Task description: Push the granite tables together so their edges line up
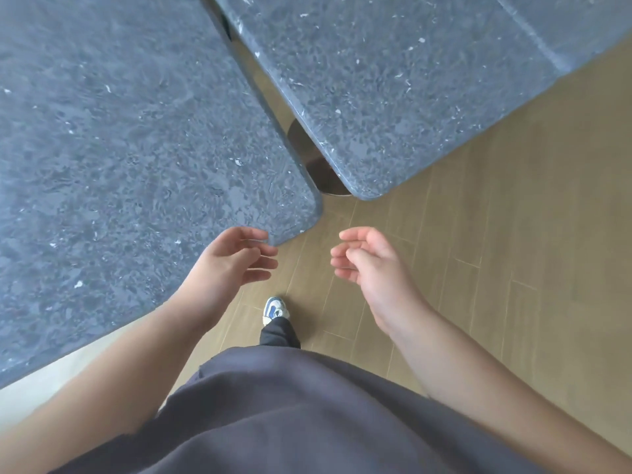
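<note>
Approach step: left hand (236,260) and right hand (362,260), fingers loosely curled, empty, near unaligned left granite counter (136,148) and right granite counter (376,80); next, grip and push.

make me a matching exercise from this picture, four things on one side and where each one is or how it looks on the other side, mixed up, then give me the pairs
Things:
1. left hand
2. right hand
3. right granite table
4. shoe

Descriptions:
A. white and blue, on the wood floor
B. over bare floor, holding nothing
C. its rounded corner sits farther from the person
D. by the nearer table's corner

Pairs: 1-D, 2-B, 3-C, 4-A
</note>
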### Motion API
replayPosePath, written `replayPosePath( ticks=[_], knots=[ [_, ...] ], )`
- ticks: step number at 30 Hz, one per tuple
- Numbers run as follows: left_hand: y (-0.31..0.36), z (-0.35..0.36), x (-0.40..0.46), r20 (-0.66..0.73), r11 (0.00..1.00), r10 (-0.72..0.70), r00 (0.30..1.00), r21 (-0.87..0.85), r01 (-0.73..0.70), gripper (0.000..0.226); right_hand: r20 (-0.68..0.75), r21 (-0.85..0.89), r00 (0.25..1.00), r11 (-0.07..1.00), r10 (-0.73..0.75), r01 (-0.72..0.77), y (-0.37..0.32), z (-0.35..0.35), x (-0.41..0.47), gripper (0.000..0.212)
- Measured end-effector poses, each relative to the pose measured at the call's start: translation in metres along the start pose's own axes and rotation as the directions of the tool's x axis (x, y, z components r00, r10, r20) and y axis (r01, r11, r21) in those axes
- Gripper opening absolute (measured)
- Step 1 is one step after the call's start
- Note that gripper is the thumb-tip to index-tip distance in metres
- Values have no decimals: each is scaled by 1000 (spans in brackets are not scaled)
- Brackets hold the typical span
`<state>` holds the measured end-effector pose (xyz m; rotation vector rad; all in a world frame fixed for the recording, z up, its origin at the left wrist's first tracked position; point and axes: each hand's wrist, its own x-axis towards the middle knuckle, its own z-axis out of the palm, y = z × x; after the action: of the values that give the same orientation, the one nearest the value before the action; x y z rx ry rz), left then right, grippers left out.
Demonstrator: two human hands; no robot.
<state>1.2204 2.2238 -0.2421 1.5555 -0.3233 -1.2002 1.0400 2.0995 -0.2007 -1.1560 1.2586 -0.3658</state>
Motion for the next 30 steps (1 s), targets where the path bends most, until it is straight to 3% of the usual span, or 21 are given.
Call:
replayPosePath(
  ticks=[6, 10, 17, 21, 25, 27, 30],
  knots=[
    [7, -12, 32, -116, 997, -75, 990, -23, 73, 30, 40, -51, 987, 987, 155, -153, -5, 17, 73, 30],
    [9, -17, 45, -193, 982, -162, 968, -125, 140, 25, 89, -94, 972, 974, 217, -208, -7, 26, 112, 29],
    [20, -2, 67, -306, 956, -195, 932, -272, 111, 24, 227, -253, 928, 938, 297, -238, -19, 29, 165, 25],
    [20, 14, 79, -458, 930, -253, 852, -358, 84, 26, 326, -384, 878, 898, 351, -217, -31, 20, 201, 23],
    [5, 47, 94, -444, 854, -404, 800, -497, 155, 24, 361, -487, 841, 851, 403, -198, -25, 10, 236, 22],
    [-11, 63, 103, -406, 779, -508, 759, -594, 204, 31, 315, -495, 829, 825, 462, -271, -13, 6, 250, 19],
    [-38, 83, 116, -336, 639, -625, 705, -739, 214, 13, 229, -441, 797, 790, 559, -427, 8, 2, 266, 19]
  ],
)
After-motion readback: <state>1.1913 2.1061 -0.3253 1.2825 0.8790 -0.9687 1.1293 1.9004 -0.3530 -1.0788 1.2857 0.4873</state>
